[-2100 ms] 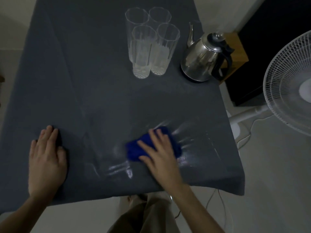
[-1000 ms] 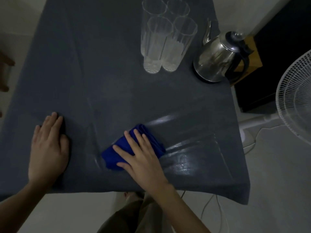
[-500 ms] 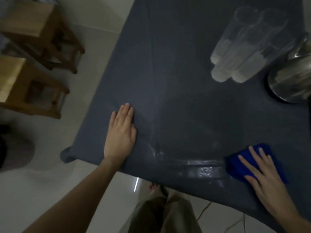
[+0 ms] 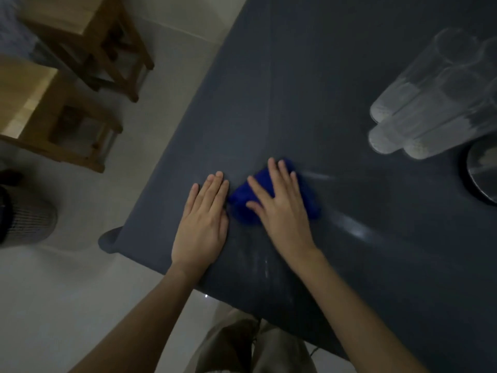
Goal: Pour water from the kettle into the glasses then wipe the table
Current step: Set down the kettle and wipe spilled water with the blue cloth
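A blue cloth (image 4: pixel 242 196) lies on the dark grey table (image 4: pixel 309 76) near its front left corner. My right hand (image 4: pixel 282 208) presses flat on the cloth, fingers spread. Beside it, my left hand (image 4: pixel 203 222) rests flat on the table, fingers together, almost touching the cloth. Several tall glasses (image 4: pixel 430 103) partly filled with water stand clustered at the right. The steel kettle (image 4: pixel 484 170) is cut off by the right edge, only its base showing. Wet streaks (image 4: pixel 352 230) shine on the table right of the cloth.
Two wooden stools (image 4: pixel 67 76) stand on the pale floor to the left of the table. A dark ribbed bin (image 4: pixel 24 216) sits at the far left. The table's front edge runs just below my wrists, with my legs (image 4: pixel 255 345) under it.
My right hand has slid the blue cloth leftwards across the table until it is beside my left hand. The view has swung left; the fan is gone and the stools show.
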